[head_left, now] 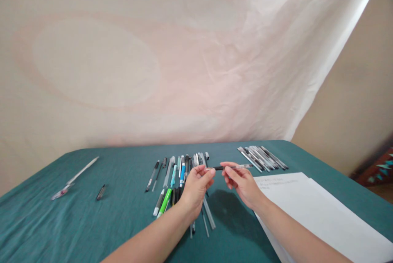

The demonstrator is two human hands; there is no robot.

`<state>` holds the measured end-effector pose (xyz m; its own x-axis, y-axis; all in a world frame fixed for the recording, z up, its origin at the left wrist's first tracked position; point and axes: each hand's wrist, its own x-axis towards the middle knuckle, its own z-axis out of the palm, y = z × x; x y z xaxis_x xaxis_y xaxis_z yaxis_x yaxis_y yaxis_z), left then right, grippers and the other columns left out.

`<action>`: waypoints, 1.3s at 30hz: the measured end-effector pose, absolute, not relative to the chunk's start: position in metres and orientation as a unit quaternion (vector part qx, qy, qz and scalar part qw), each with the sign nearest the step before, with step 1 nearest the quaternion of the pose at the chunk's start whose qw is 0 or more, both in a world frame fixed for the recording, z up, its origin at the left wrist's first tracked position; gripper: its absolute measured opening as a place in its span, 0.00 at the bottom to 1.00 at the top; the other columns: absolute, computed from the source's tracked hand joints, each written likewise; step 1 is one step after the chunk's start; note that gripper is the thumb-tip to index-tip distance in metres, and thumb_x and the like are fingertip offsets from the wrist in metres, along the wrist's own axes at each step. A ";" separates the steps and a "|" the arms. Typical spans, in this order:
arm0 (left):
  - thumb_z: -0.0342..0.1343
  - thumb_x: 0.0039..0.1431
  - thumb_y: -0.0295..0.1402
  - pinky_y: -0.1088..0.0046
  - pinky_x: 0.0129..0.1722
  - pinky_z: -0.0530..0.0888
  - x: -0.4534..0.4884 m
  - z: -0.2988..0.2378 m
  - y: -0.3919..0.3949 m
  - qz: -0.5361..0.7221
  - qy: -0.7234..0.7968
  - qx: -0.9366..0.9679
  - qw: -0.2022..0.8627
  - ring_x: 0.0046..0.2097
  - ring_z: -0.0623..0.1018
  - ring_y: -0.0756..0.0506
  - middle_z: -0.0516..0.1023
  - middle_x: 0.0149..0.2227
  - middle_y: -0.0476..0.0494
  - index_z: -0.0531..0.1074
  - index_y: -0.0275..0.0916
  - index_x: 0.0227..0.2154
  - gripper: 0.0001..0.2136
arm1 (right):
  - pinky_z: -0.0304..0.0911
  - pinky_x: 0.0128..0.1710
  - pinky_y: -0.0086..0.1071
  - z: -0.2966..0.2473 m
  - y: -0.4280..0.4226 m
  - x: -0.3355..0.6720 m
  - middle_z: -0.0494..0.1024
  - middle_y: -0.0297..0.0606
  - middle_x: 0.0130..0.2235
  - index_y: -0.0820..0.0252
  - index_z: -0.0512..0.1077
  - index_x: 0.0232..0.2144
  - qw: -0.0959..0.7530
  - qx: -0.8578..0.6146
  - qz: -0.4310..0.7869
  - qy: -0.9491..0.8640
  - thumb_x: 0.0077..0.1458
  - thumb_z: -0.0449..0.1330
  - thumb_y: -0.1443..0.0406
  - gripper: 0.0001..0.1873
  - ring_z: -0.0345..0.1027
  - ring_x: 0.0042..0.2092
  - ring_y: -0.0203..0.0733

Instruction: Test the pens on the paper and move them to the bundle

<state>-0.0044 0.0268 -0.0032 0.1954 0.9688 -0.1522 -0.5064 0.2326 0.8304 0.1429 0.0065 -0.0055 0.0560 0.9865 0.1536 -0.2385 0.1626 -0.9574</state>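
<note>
A slim pen (219, 168) with a dark grip and a clear barrel lies level across both hands, above the table. My left hand (196, 187) pinches its left end between thumb and fingers. Farther along, toward the clear end, my right hand (238, 179) has its thumb and fingers closed on the same pen. Under and behind my left hand spreads a loose group of pens and markers, among them a bright green marker (165, 201), a blue pen (182, 171) and a black-capped pen (152, 176). My left hand hides part of this group.
White paper sheets (307, 210) with faint writing lie at the right. A row of pens (262, 158) rests behind them. On the left are a long thin item in clear wrapping (81, 175) and a short dark pen piece (100, 192). A green cloth (123, 230) covers the table.
</note>
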 end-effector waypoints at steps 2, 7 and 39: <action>0.62 0.46 0.34 0.74 0.34 0.70 0.000 -0.004 0.014 0.505 0.388 0.372 0.675 0.36 0.74 0.49 0.71 0.38 0.41 0.63 0.37 0.40 0.19 | 0.54 0.19 0.25 -0.005 0.009 0.146 0.70 0.34 0.26 0.59 0.72 0.37 0.610 -0.410 0.495 -0.463 0.46 0.61 0.56 0.17 0.59 0.24 0.31; 0.55 0.52 0.35 0.71 0.39 0.70 0.010 -0.001 -0.031 0.354 0.349 0.656 0.568 0.42 0.72 0.45 0.70 0.43 0.38 0.65 0.39 0.40 0.13 | 0.52 0.19 0.27 -0.004 0.015 0.159 0.67 0.29 0.21 0.60 0.69 0.33 0.601 -0.432 0.457 -0.494 0.47 0.61 0.56 0.15 0.57 0.20 0.30; 0.31 0.60 0.50 0.61 0.60 0.45 0.033 -0.005 -0.051 0.074 0.208 0.954 0.202 0.63 0.48 0.44 0.48 0.62 0.43 0.51 0.39 0.59 0.29 | 0.52 0.21 0.28 -0.053 -0.031 0.315 0.66 0.29 0.17 0.58 0.63 0.19 0.455 -0.699 0.146 -0.531 0.48 0.54 0.60 0.10 0.58 0.21 0.34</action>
